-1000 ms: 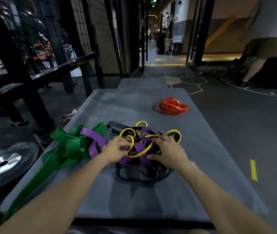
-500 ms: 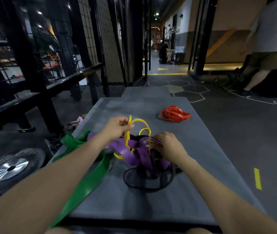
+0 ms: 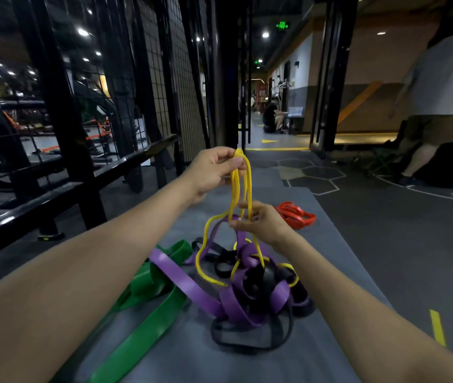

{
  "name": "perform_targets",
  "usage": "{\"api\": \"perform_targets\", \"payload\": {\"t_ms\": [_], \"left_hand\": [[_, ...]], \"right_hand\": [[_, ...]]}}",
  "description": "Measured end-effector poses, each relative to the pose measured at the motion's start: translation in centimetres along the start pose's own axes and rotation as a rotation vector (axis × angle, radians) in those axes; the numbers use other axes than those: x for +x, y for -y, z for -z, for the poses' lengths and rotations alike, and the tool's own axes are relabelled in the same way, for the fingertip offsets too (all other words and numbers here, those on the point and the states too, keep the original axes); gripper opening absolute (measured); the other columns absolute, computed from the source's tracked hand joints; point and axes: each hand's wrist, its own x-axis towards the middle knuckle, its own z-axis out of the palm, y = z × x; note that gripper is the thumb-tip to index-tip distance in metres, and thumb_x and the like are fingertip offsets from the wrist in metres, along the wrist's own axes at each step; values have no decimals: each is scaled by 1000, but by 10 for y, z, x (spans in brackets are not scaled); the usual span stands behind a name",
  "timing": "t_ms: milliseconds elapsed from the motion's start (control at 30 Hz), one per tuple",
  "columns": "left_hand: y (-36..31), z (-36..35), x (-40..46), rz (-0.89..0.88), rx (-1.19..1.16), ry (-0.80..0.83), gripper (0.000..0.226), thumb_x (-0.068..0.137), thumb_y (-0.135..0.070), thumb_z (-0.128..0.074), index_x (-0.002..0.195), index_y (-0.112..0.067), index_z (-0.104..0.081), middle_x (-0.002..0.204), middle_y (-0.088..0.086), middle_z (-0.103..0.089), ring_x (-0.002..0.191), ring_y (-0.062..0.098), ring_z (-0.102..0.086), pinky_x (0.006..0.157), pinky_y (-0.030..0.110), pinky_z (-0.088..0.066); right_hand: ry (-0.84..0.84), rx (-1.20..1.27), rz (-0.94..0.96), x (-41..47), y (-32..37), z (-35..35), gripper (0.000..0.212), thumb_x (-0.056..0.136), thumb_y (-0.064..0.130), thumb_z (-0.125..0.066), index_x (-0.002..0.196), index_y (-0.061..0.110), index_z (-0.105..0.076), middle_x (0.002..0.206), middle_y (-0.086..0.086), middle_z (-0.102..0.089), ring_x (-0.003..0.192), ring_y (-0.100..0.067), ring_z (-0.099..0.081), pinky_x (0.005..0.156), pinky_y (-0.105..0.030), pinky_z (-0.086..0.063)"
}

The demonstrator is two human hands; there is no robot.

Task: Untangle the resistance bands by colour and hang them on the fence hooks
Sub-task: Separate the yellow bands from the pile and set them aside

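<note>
— Yellow first: we see the yellow band pulled up out of the heap, its top loop pinched in the left hand.

— And our right hand sits lower, fingers pinching the same yellow strands just above the tangle.

— Below, we make out the purple band and black band knotted together with the yellow's lower loops on the grey surface.

— The green band trails off toward the left, touching the purple one. The red band lies apart, farther along the surface.

— Left of us we see the black mesh fence.
</note>
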Motion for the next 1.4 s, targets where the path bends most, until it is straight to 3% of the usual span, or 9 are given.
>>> {"api": "perform_targets", "payload": {"t_ms": [133,200,400,633,800,1000,1100,1233,1400], "left_hand": [[-6,12,3,-9,-5,-89,24,98,-16,-41,80,-18,-57,71,-4,-54,55,-1,-53,58,16,-43],[-11,17,5,-25,-58,-78,25,99,-17,-40,81,-15,-56,67,-4,-48,51,0,-47,50,13,-39],[-17,22,6,-5,67,-60,30,101,-21,-36,81,-14,-57,65,-4,-45,49,1,-42,44,11,-34],[38,51,-22,196,439,-70,30,100,-26,-38,85,-12,-60,70,1,-45,60,13,-44,56,17,-39],[53,31,-23,185,308,-40,15,85,-26,-64,95,-16,-57,74,-2,-45,70,12,-44,69,25,-38],[77,-15,-33,248,145,-54,17,79,-3,-70,83,-13,-56,63,-7,-51,60,7,-49,62,18,-39],[86,-19,-43,243,156,-123,23,91,-1,-54,71,-12,-58,42,-16,-57,43,-9,-51,52,9,-39],[86,4,-49,245,104,-303,25,95,-12,-50,71,-15,-57,40,-11,-50,29,-2,-37,46,18,-29],[88,39,-52,301,45,-445,35,98,-19,-46,65,-12,-54,32,-10,-36,30,3,-28,37,15,-22]], "right_hand": [[-14,-82,-53,9,4,2,74,73,25,-79,135,9,-41,94,-6,-52,85,-17,-51,59,-22,-39],[-7,-48,-34,13,9,4,82,75,25,-77,143,15,-31,114,-12,-54,100,-20,-54,71,-24,-42],[80,-180,172,24,24,-1,20,81,14,-71,92,0,-63,74,-9,-57,69,-15,-49,66,-28,-39],[-256,-152,146,32,18,42,14,89,12,-60,77,15,-53,75,-9,-60,34,0,-46,38,-14,-40],[-294,-48,258,30,55,51,9,90,6,-58,83,11,-57,65,-1,-53,51,-12,-57,63,-35,-59],[-41,112,221,15,45,21,21,85,-3,-61,72,12,-55,65,-6,-55,50,0,-60,58,-17,-55],[41,-2,223,10,27,15,20,78,-9,-66,91,5,-61,71,-6,-59,59,-2,-57,62,-13,-51],[26,-214,59,6,-14,20,37,78,-7,-67,114,-5,-58,94,-20,-65,79,-13,-61,73,-23,-51],[60,-548,-178,-11,-77,3,21,89,26,-61,93,6,-64,100,-19,-61,93,-25,-56,80,-33,-41]]}}
